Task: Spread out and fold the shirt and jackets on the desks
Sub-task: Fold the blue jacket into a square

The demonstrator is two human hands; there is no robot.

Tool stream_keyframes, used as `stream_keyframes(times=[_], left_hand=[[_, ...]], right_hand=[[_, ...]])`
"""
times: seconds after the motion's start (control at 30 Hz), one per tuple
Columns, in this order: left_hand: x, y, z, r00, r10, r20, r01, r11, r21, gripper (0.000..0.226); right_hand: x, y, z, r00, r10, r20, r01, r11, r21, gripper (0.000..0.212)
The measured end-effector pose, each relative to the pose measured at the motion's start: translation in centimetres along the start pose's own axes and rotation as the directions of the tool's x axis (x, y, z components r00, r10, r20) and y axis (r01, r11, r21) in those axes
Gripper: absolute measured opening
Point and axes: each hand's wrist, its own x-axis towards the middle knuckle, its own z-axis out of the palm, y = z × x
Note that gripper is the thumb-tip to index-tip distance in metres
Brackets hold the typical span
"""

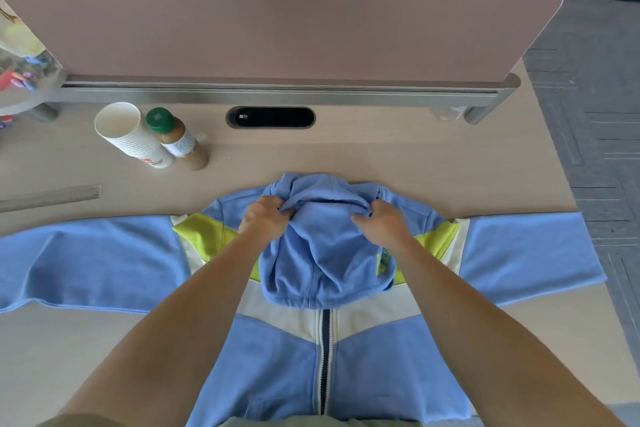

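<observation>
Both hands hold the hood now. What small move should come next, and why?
Probably lay the hood flat on the chest and smooth it: the left hand and right hand grip bunched cloth at its base, while the sleeves of the jacket already lie spread on the desk.

You had in view: 1 jacket | 2 hands, your left hand and right hand | 1 stack of paper cups | 1 green-capped bottle | 1 flat strip | 1 divider panel | 1 cable slot | 1 desk
</observation>
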Motion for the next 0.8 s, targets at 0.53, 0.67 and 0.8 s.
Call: stream_keyframes(times=[0.53,0.67,0.8], left_hand=[[-5.1,0.0,-10.0,0.935,0.28,-0.216,-0.319,0.405,-0.857,0.017],[-6.9,-3.7,-5.8,0.981,0.139,-0.136,-0.19,0.83,-0.524,0.017],[-7.0,-7.1,-1.6,0.994,-0.101,-0.04,0.091,0.976,-0.2,0.036]], right_hand=[[-6.2,1.1,-9.9,0.919,-0.335,-0.207,0.386,0.664,0.64,0.022],[-6.6,6.0,-4.5,0.98,-0.195,0.045,0.151,0.87,0.47,0.032],[-5.8,8.2,-0.1,0.997,0.058,0.055,-0.068,0.979,0.191,0.049]])
